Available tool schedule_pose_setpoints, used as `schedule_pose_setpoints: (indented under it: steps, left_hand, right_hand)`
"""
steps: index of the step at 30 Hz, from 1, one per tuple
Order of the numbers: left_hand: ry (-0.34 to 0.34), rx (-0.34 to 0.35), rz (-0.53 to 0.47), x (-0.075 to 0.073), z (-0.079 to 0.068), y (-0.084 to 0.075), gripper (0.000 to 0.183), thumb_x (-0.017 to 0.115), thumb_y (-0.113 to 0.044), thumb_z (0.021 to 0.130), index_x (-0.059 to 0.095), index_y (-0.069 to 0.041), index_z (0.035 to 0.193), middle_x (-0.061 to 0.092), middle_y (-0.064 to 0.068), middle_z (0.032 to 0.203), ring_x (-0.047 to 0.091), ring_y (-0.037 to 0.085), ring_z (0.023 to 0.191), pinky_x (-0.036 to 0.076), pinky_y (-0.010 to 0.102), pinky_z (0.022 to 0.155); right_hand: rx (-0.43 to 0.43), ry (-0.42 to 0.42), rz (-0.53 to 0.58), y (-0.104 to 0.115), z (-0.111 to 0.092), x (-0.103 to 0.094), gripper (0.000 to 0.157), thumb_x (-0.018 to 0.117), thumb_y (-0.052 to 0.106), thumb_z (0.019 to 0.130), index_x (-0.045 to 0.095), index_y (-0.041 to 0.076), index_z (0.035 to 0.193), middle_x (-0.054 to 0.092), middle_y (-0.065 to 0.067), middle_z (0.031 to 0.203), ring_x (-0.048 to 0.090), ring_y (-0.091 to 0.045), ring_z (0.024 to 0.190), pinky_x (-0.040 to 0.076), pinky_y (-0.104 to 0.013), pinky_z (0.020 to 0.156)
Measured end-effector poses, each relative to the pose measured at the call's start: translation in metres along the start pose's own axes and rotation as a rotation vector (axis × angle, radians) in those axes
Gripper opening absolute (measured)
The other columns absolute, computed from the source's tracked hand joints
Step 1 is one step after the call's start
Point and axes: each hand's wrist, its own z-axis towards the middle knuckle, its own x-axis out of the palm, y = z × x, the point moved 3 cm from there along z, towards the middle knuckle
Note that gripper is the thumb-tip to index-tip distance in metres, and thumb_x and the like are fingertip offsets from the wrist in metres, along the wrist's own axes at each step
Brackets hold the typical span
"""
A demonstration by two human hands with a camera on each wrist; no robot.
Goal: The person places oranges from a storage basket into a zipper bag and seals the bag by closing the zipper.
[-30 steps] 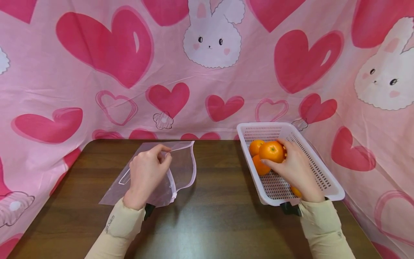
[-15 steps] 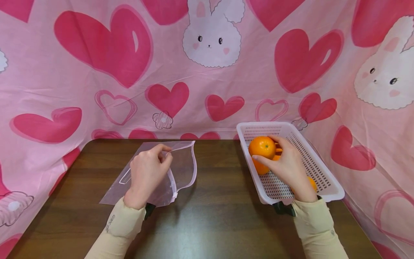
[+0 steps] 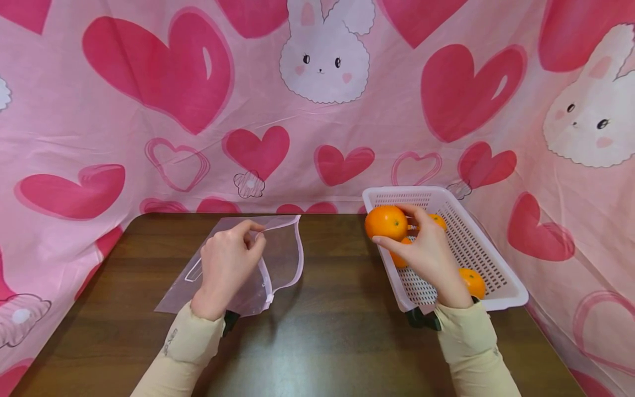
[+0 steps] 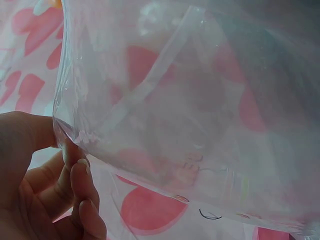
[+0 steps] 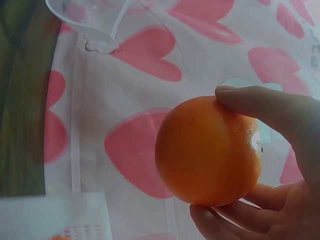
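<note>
My left hand pinches the edge of a clear zip bag between thumb and forefinger. The bag's mouth gapes to the right, with a slider at its near corner. In the left wrist view the thin plastic hangs from my pinching fingers. My right hand grips an orange above the left rim of a white plastic basket. The right wrist view shows the thumb on one side of the held orange and fingers on the other.
Inside the basket lie several more oranges, one near its front and one towards the back. A brown wooden table carries both basket and bag. Pink heart-patterned cloth hangs behind and at both sides.
My right hand has carried the orange leftwards, from over the basket's middle to its left rim. More of the oranges beneath now show. The left hand keeps its pinch on the bag, almost unmoved.
</note>
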Motion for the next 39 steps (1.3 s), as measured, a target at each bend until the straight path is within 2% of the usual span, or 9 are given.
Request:
schedule_pose_setpoints:
  steps: [8, 16, 28, 39]
  left_hand:
    - [-0.002, 0.003, -0.001, 0.001, 0.001, -0.001, 0.015, 0.064, -0.016, 0.089, 0.079, -0.014, 0.092, 0.055, -0.006, 0.057, 0.042, 0.015, 0.044, 0.033, 0.035, 0.042]
    - [0.002, 0.011, -0.007, 0.003, 0.000, -0.003, 0.016, 0.064, -0.016, 0.088, 0.079, -0.014, 0.092, 0.056, -0.006, 0.057, 0.041, 0.014, 0.043, 0.033, 0.035, 0.041]
    - [-0.015, 0.016, -0.004, 0.004, 0.000, -0.005, 0.016, 0.063, -0.017, 0.088, 0.078, -0.016, 0.090, 0.055, -0.009, 0.057, 0.044, 0.016, 0.045, 0.033, 0.036, 0.041]
    - [-0.015, 0.016, -0.009, 0.005, 0.000, -0.006, 0.016, 0.063, -0.017, 0.089, 0.078, -0.017, 0.090, 0.054, -0.008, 0.057, 0.043, 0.016, 0.045, 0.033, 0.036, 0.042]
  right_hand:
    - [0.014, 0.025, 0.090, 0.008, 0.002, 0.008, 0.078, 0.086, 0.038, 0.082, 0.047, 0.010, 0.143, 0.053, -0.012, 0.135, 0.053, -0.032, 0.119, 0.047, -0.052, 0.098]
    - [-0.012, 0.036, 0.154, 0.012, 0.003, 0.016, 0.080, 0.088, 0.037, 0.081, 0.047, 0.010, 0.144, 0.054, -0.010, 0.136, 0.055, -0.031, 0.120, 0.048, -0.052, 0.099]
    - [-0.075, 0.028, 0.163, 0.016, 0.006, 0.033, 0.075, 0.091, 0.037, 0.076, 0.054, 0.014, 0.138, 0.060, -0.003, 0.129, 0.056, -0.022, 0.115, 0.046, -0.048, 0.099]
    - [-0.082, 0.061, 0.184, 0.021, 0.003, 0.048, 0.077, 0.091, 0.035, 0.076, 0.052, 0.014, 0.139, 0.059, -0.005, 0.131, 0.056, -0.023, 0.118, 0.046, -0.050, 0.100]
